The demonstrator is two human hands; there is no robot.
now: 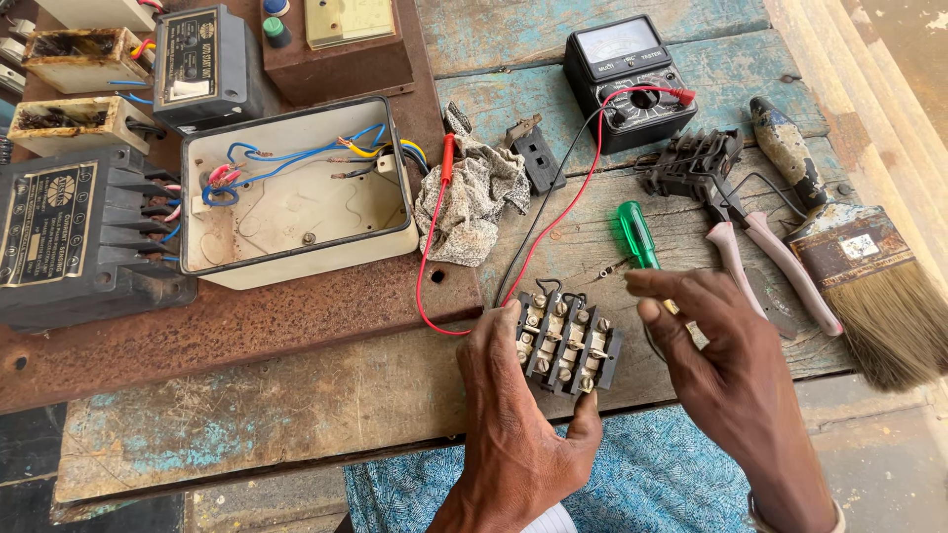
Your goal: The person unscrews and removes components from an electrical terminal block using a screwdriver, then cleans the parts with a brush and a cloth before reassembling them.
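Note:
My left hand [513,415] is shut on a black terminal block [568,341] with rows of brass screws, and holds it at the near edge of the wooden bench by its left side and its underside. My right hand [726,365] hovers just right of the block with its fingers apart. Its fingertips lie over the shaft of a green-handled screwdriver [635,229] that rests on the bench. I cannot tell whether they touch it. A red lead [568,202] and a black lead run from the block's far side up to an analogue multimeter [627,79].
A crumpled cloth [474,202] and an open cream box with coloured wires [296,262] sit on a rusty plate [247,326]. Black electrical units [69,237] stand at the left. Pliers [760,242], a black contact part [691,163] and a paintbrush [859,257] lie at the right.

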